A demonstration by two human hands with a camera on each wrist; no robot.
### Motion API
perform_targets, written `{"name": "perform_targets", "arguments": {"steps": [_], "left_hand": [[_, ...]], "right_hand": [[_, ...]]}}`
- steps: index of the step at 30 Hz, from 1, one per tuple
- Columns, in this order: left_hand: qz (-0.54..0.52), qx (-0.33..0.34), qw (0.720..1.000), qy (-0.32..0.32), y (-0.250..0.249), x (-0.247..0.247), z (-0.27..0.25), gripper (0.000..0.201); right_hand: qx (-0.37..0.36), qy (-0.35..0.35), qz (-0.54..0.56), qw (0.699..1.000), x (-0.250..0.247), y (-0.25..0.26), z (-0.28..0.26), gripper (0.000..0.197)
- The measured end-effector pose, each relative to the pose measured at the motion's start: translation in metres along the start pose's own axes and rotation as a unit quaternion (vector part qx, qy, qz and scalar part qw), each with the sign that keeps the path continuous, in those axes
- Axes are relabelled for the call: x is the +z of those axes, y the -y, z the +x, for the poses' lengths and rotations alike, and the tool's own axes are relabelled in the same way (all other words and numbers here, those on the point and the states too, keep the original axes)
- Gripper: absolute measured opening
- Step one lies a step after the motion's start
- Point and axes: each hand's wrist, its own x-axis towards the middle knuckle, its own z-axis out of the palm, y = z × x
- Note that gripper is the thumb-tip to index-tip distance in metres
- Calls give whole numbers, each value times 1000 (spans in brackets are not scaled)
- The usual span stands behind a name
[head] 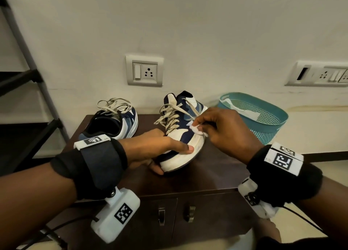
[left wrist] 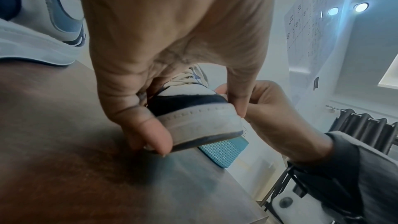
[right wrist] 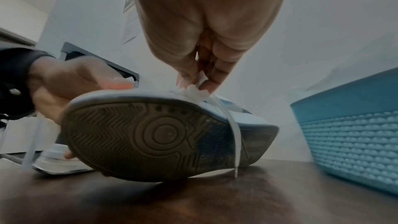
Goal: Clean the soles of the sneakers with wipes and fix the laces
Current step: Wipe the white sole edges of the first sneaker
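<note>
Dark wood cabinet (head: 216,174): left hand (head: 150,148) grips tilted sneaker (head: 180,135); right hand (head: 229,129) pinches crumpled wipe (head: 196,128).

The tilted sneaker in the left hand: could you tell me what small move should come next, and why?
Probably draw the wipe along the white sole edge toward the toe. The right hand pinches it against the side of the tilted sneaker, while the left hand has a grip on the toe, steadying it on the cabinet top. The tread looks grimy too.

Left hand (head: 160,148) clamped, thumb on top; right hand (head: 224,129) raised, fingertips pinched together.
</note>
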Motion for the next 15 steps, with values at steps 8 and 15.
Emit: {"name": "perform_targets", "arguments": {"steps": [8, 15], "left_hand": [[-4, 4, 1000, 0, -1, 0, -2, 62], [-9, -5, 1000, 5, -1, -1, -1, 55]], "right_hand": [[-69, 19, -11, 997, -1, 6, -2, 23], [-80, 46, 30, 995, 1, 18, -9, 18]]}}
